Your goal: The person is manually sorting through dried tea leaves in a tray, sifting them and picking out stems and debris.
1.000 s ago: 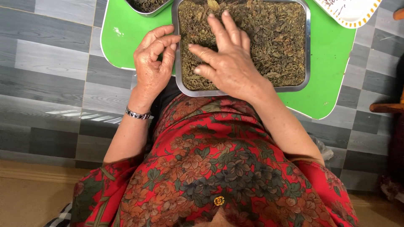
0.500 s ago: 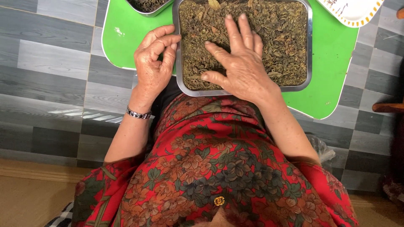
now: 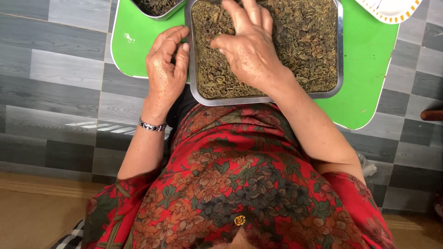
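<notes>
On the left, over a grey tiled floor [image 3: 60, 74], the left hand [image 3: 165, 74] rests against the outer left rim of the steel tray [image 3: 340, 55], fingers loosely curled, thumb and forefinger close together; cannot tell if it pinches anything. A metal bracelet [image 3: 151, 125] sits on that wrist. The tray lies on a green table [image 3: 364, 78], filled with dried leaves [image 3: 304, 41]. The right hand [image 3: 249, 46] lies palm-down on the leaves at tray centre-left, fingers bent and digging in, nothing clearly gripped. Step looks like sorting through the leaves; next move likely needs a fine fingertip pinch on a single piece. A second tray [image 3: 157, 9] shows at top left, and a white plate [image 3: 392, 9] at top right.
</notes>
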